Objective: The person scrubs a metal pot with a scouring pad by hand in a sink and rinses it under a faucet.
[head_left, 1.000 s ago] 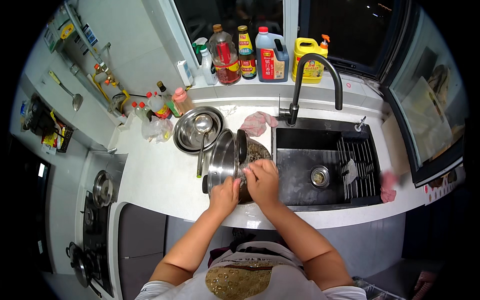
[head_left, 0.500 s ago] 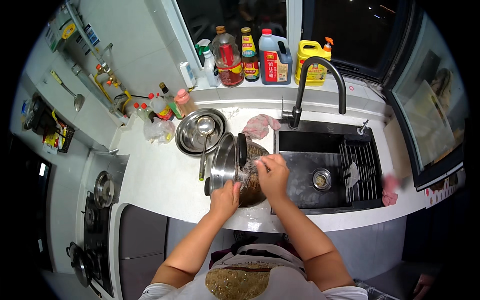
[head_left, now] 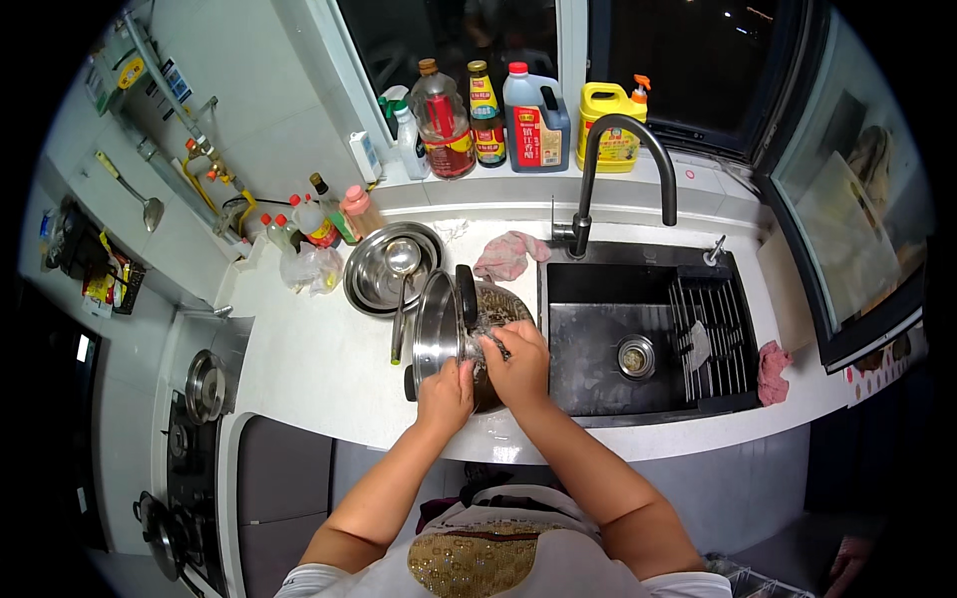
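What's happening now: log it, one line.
left hand: gripping pot | right hand: pinching shiny wad at pot | beside pot: black sink

white counter (head_left: 299, 369), steel bowls (head_left: 374, 269), steel pot (head_left: 433, 324), crumpled pink cloth (head_left: 508, 256), bottles (head_left: 317, 223), plastic bag (head_left: 310, 267)

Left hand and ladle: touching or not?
Apart. The head view shows it: the left hand is clear of the ladle, with the lower black pot handle and white counter between them.
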